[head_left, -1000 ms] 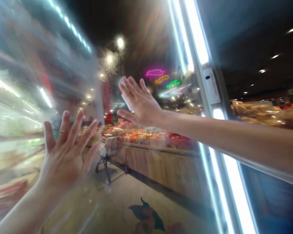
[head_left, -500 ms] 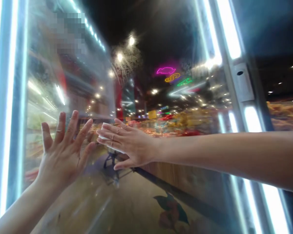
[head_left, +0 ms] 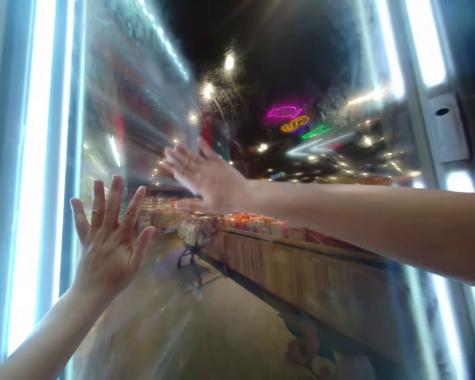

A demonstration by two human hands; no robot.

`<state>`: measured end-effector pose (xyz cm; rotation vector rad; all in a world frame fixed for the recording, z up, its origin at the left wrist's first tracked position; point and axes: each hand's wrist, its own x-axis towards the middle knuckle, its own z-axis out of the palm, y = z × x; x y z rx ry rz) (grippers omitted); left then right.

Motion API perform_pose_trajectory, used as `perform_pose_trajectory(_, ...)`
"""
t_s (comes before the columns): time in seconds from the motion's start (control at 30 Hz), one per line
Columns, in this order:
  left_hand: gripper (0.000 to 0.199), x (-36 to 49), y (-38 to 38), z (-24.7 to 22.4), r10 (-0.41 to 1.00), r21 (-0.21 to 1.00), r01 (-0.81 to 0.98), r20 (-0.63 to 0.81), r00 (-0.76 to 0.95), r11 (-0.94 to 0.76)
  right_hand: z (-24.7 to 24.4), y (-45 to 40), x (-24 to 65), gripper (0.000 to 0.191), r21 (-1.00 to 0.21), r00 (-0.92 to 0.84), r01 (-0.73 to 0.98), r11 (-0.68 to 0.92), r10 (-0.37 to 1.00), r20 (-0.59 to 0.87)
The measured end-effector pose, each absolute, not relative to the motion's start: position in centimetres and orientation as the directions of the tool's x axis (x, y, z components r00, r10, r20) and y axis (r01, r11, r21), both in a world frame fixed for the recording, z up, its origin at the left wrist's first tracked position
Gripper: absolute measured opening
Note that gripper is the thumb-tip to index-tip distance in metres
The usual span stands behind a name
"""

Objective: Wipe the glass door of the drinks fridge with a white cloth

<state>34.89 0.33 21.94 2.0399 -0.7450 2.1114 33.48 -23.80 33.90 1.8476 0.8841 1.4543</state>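
My left hand (head_left: 106,250) is pressed against a see-through glass pane (head_left: 241,100), its fingers spread and nothing held. To its upper right, my right hand (head_left: 217,179) lies against the same pane, slightly blurred. Under its fingers a flat white cloth (head_left: 185,182), perhaps folded, shows along the lower edge; most of it is hidden by the hand. My right forearm reaches across from the right edge of the view. Cloudy, speckled marks show on the upper part of the glass.
Bright light strips (head_left: 41,158) run up the left side, with more on the right. A white box (head_left: 446,129) with a dark oval is fixed to the right frame. Through or in the glass appear a shopping cart (head_left: 192,232), a wood-sided display counter (head_left: 261,258) and neon signs (head_left: 295,124).
My right hand has moved upward on the glass with the white cloth under it. My left hand stays spread in nearly the same place. The view has shifted, with the background moving rightward.
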Motion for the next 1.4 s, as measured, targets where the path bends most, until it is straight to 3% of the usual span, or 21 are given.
perform_pose_trajectory(0.07, 0.072, 34.8, 0.6, 21.8, -0.253, -0.266, -0.407, 0.964, -0.087, -0.874, 35.4, -23.3, 33.6, 0.089, 0.655, 0.197, 0.068, -0.753, 0.653, 0.731)
perform_pose_trajectory(0.1, 0.072, 34.7, 0.7, 21.8, -0.25, -0.261, -0.406, 0.965, -0.081, -0.876, 35.0, -23.0, 33.6, 0.093, 0.661, 0.205, 0.069, -0.747, 0.659, 0.724)
perform_pose_trajectory(0.13, 0.071, 34.7, 0.7, 21.9, -0.245, -0.254, -0.407, 0.967, -0.076, -0.877, 33.9, -22.7, 33.6, 0.096, 0.726, 0.207, 0.091, -0.682, 0.726, 0.656)
perform_pose_trajectory(0.2, 0.07, 34.5, 0.8, 22.1, -0.232, -0.241, -0.403, 0.97, -0.071, -0.883, 30.8, -22.3, 33.4, 0.096, 0.904, 0.195, 0.177, -0.389, 0.914, 0.356)
perform_pose_trajectory(0.27, 0.07, 34.2, 0.6, 22.4, -0.227, -0.238, -0.395, 0.971, -0.075, -0.887, 29.4, -22.6, 33.4, 0.092, 0.95, 0.195, 0.205, -0.235, 0.961, 0.196)
perform_pose_trajectory(0.33, 0.07, 34.0, 0.2, 22.7, -0.228, -0.245, -0.388, 0.97, -0.089, -0.889, 31.1, -23.7, 33.3, 0.09, 0.912, 0.218, 0.168, -0.373, 0.917, 0.335)
perform_pose_trajectory(0.43, 0.07, 34.1, -1.1, 23.1, -0.237, -0.255, -0.395, 0.967, -0.093, -0.883, 35.9, -26.6, 32.9, 0.09, 0.663, 0.218, 0.084, -0.744, 0.663, 0.716)
perform_pose_trajectory(0.5, 0.069, 34.3, -2.4, 23.3, -0.238, -0.248, -0.408, 0.968, -0.076, -0.879, 36.2, -28.7, 32.6, 0.092, 0.578, 0.169, 0.086, -0.811, 0.584, 0.794)
perform_pose_trajectory(0.57, 0.068, 34.5, -3.9, 23.5, -0.239, -0.243, -0.423, 0.969, -0.064, -0.873, 33.4, -30.7, 32.3, 0.093, 0.696, 0.13, 0.137, -0.705, 0.709, 0.693)
perform_pose_trajectory(0.67, 0.068, 34.5, -6.4, 23.7, -0.274, -0.272, -0.437, 0.96, -0.062, -0.857, 28.8, -34.4, 31.7, 0.093, 0.881, 0.128, 0.227, -0.416, 0.909, 0.396)
perform_pose_trajectory(0.73, 0.068, 34.0, -8.0, 23.8, -0.31, -0.308, -0.443, 0.948, -0.07, -0.842, 28.6, -37.5, 31.0, 0.092, 0.851, 0.134, 0.212, -0.481, 0.877, 0.462)
perform_pose_trajectory(0.8, 0.069, 33.4, -9.6, 23.8, -0.342, -0.34, -0.455, 0.936, -0.081, -0.823, 30.1, -40.5, 30.2, 0.09, 0.696, 0.127, 0.13, -0.706, 0.708, 0.694)
perform_pose_trajectory(0.87, 0.069, 32.8, -11.2, 23.9, -0.369, -0.363, -0.476, 0.925, -0.085, -0.801, 31.1, -42.8, 29.4, 0.091, 0.545, 0.122, 0.06, -0.836, 0.548, 0.828)
perform_pose_trajectory(0.93, 0.069, 32.4, -12.9, 24.0, -0.396, -0.385, -0.491, 0.914, -0.087, -0.781, 30.2, -43.9, 28.7, 0.095, 0.576, 0.151, 0.055, -0.816, 0.577, 0.803)
perform_pose_trajectory(1.0, 0.069, 32.2, -14.8, 24.1, -0.421, -0.417, -0.491, 0.9, -0.109, -0.765, 28.1, -44.6, 28.2, 0.099, 0.72, 0.209, 0.115, -0.685, 0.725, 0.656)
perform_pose_trajectory(1.07, 0.069, 32.0, -16.6, 24.0, -0.449, -0.455, -0.487, 0.883, -0.137, -0.746, 26.7, -46.0, 27.9, 0.098, 0.775, 0.235, 0.151, -0.614, 0.783, 0.575)
perform_pose_trajectory(1.13, 0.07, 31.6, -18.4, 23.9, -0.477, -0.479, -0.505, 0.867, -0.143, -0.719, 26.5, -48.3, 27.5, 0.092, 0.689, 0.203, 0.096, -0.719, 0.692, 0.693)
perform_pose_trajectory(1.2, 0.071, 31.1, -20.1, 23.7, -0.505, -0.493, -0.527, 0.853, -0.134, -0.692, 26.5, -50.8, 27.0, 0.088, 0.495, 0.13, 0.025, -0.869, 0.494, 0.86)
perform_pose_trajectory(1.27, 0.072, 30.4, -21.6, 23.4, -0.532, -0.514, -0.541, 0.835, -0.139, -0.666, 25.1, -52.5, 26.4, 0.091, 0.404, 0.125, 0.025, -0.915, 0.403, 0.906)
perform_pose_trajectory(1.4, 0.076, 29.0, -24.2, 21.6, -0.608, -0.577, -0.557, 0.779, -0.154, -0.597, 19.3, -53.2, 25.2, 0.099, 0.648, 0.283, 0.196, -0.736, 0.675, 0.682)
